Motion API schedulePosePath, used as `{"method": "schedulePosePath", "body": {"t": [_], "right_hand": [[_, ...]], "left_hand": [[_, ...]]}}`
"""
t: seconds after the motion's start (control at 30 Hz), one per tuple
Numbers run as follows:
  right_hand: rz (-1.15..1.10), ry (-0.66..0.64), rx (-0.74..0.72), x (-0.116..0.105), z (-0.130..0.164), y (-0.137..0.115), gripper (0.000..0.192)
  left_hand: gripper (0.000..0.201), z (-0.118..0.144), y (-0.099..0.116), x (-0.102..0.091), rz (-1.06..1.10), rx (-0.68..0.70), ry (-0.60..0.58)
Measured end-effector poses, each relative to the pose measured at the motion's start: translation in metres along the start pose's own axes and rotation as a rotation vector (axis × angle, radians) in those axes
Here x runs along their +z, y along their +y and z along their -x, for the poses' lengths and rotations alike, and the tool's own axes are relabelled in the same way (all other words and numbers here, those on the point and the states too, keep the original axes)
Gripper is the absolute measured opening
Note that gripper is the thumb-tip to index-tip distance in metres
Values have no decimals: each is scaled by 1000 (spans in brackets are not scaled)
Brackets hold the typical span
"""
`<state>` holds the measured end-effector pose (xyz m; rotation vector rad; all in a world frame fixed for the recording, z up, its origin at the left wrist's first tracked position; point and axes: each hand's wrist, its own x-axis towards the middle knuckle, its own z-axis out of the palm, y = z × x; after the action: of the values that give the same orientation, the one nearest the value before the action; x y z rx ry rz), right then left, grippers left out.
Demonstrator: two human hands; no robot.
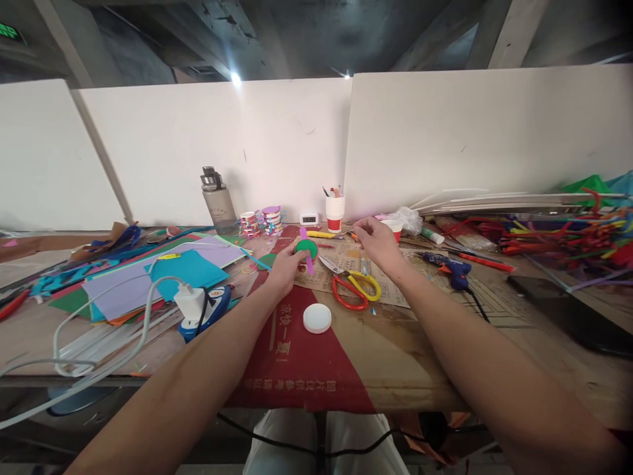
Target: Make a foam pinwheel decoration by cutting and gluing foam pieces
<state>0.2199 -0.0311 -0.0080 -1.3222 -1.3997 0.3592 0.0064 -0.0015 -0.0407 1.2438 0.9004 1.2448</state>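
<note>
My left hand (283,269) holds a small round craft piece (306,249) with a green face, a red rim and a pink strip hanging from it. My right hand (378,241) reaches forward over the table, fingers pinched near an orange item by a red paper cup (394,227); whether it grips anything is unclear. Red and yellow scissors (352,285) lie open on the brown cardboard just under my right wrist. A white round lid (317,318) rests on the red paper sheet (297,356) in front of me.
Coloured paper sheets (163,274) and a white charger with cables (190,303) lie at the left. A water bottle (217,201), stacked tape rolls (262,221) and a cup of pens (335,212) stand at the back. A blue glue gun (452,269), pipe cleaners (558,237) and a dark phone (568,310) lie at the right.
</note>
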Motion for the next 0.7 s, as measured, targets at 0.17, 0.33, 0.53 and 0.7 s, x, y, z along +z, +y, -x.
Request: {"method": "schedulePosePath", "body": {"t": [0.17,0.33,0.53,0.7], "right_hand": [[10,6,-4,2,0,3,11],[101,-37,-34,7,5,-2,8],[170,-84,-163,17,19,-14,7],[189,-87,-202,18,22,-16,8]], "left_hand": [[28,2,6,2,131,-44,5],[21,-1,-3,3,29,24,10],[20,-2,-2,2,5,73,27],[19,-1,1,2,40,28,58]]}}
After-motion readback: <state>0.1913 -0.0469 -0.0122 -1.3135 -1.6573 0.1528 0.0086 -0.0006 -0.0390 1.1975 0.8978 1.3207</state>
